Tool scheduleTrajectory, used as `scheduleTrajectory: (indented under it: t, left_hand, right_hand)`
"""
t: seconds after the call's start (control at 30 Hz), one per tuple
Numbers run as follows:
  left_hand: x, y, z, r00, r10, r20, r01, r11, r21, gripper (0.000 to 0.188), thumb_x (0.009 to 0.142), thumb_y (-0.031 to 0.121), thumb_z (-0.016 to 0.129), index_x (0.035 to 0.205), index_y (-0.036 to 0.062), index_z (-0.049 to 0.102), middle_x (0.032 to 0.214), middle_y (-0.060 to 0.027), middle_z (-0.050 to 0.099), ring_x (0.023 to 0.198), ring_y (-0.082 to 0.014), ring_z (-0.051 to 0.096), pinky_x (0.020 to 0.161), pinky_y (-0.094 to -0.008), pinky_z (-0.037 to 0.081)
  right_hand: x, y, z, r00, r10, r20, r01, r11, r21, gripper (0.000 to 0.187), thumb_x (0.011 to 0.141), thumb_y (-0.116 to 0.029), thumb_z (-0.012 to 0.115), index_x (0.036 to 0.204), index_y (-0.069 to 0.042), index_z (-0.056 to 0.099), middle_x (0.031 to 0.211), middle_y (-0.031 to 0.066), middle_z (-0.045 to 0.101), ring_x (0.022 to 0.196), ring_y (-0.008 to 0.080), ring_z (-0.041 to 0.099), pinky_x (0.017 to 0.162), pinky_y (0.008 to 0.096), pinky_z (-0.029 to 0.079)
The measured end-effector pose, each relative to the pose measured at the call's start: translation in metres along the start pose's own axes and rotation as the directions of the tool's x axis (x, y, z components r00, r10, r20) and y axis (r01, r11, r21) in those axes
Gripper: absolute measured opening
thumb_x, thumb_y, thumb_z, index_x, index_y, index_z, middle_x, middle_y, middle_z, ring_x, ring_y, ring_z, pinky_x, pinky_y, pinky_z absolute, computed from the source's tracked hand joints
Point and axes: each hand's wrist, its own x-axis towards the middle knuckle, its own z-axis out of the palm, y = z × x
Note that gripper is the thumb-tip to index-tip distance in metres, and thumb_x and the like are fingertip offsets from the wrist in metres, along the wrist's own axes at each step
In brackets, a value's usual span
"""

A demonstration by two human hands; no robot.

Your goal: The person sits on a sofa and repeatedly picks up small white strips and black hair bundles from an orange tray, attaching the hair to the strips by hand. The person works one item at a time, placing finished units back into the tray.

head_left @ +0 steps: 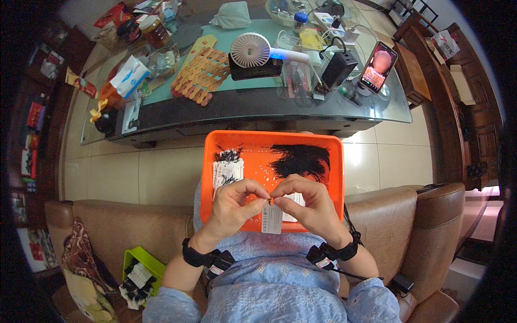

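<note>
Over the orange tray on my lap, my left hand and my right hand meet with thumbs and index fingers pinched together. Between them hangs a white printed tag; a small dark bit of string shows at its top, between the fingertips. Inside the tray, a stack of white tags with black strings lies at the left. A loose heap of black strings fills the far right. More white tags are partly hidden behind my right hand.
Beyond the tray stands a glass-topped table with a small white fan, a wooden slatted mat, a black charger block and a phone on a stand. A green bin with tags sits at my left on the brown sofa.
</note>
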Motion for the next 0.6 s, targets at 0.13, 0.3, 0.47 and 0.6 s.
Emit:
scheduleTrajectory:
  t: [0.13, 0.3, 0.47, 0.6]
  left_hand:
    - [0.001, 0.003, -0.002, 0.998, 0.024, 0.061, -0.032, 0.991, 0.127, 0.006, 0.083, -0.002, 0.062, 0.089, -0.0026, 0.064, 0.086, -0.0029, 0.064, 0.082, -0.0079, 0.059, 0.072, -0.0223, 0.047]
    - [0.001, 0.005, 0.000, 0.998, -0.051, 0.026, 0.049, 0.996, 0.074, 0.011, 0.085, -0.001, 0.062, 0.096, -0.0035, 0.061, 0.092, -0.0058, 0.064, 0.085, -0.0098, 0.060, 0.077, -0.0238, 0.049]
    - [-0.003, -0.002, 0.010, 0.987, -0.129, -0.095, 0.112, 0.980, -0.165, 0.021, 0.085, 0.000, 0.064, 0.105, -0.0026, 0.056, 0.096, -0.0080, 0.063, 0.087, -0.0113, 0.061, 0.080, -0.0256, 0.052]
    - [-0.006, -0.006, 0.012, 0.987, -0.083, -0.137, 0.064, 0.988, -0.138, 0.024, 0.085, -0.002, 0.063, 0.107, -0.0016, 0.053, 0.097, -0.0089, 0.063, 0.088, -0.0123, 0.062, 0.079, -0.0263, 0.052]
  right_hand:
    - [0.002, 0.001, 0.001, 0.993, -0.115, 0.002, 0.113, 0.973, -0.202, 0.007, 0.077, -0.005, 0.068, 0.082, -0.003, 0.064, 0.080, 0.0075, 0.064, 0.079, 0.0225, 0.059, 0.073, 0.0346, 0.045]
    - [0.002, 0.003, 0.002, 0.987, -0.163, 0.004, 0.157, 0.939, -0.305, 0.008, 0.076, -0.006, 0.067, 0.079, -0.002, 0.061, 0.077, 0.0084, 0.062, 0.077, 0.0254, 0.058, 0.070, 0.0360, 0.044]
    - [-0.001, 0.007, 0.007, 0.993, -0.038, -0.115, 0.019, 0.987, -0.162, 0.004, 0.081, -0.004, 0.061, 0.081, 0.000, 0.060, 0.081, 0.0049, 0.059, 0.079, 0.0139, 0.056, 0.074, 0.0276, 0.043]
    - [-0.003, 0.010, 0.010, 0.986, 0.073, -0.150, -0.081, 0.995, -0.050, 0.005, 0.083, -0.004, 0.060, 0.083, 0.001, 0.059, 0.083, 0.0030, 0.059, 0.081, 0.0102, 0.055, 0.075, 0.0246, 0.043]
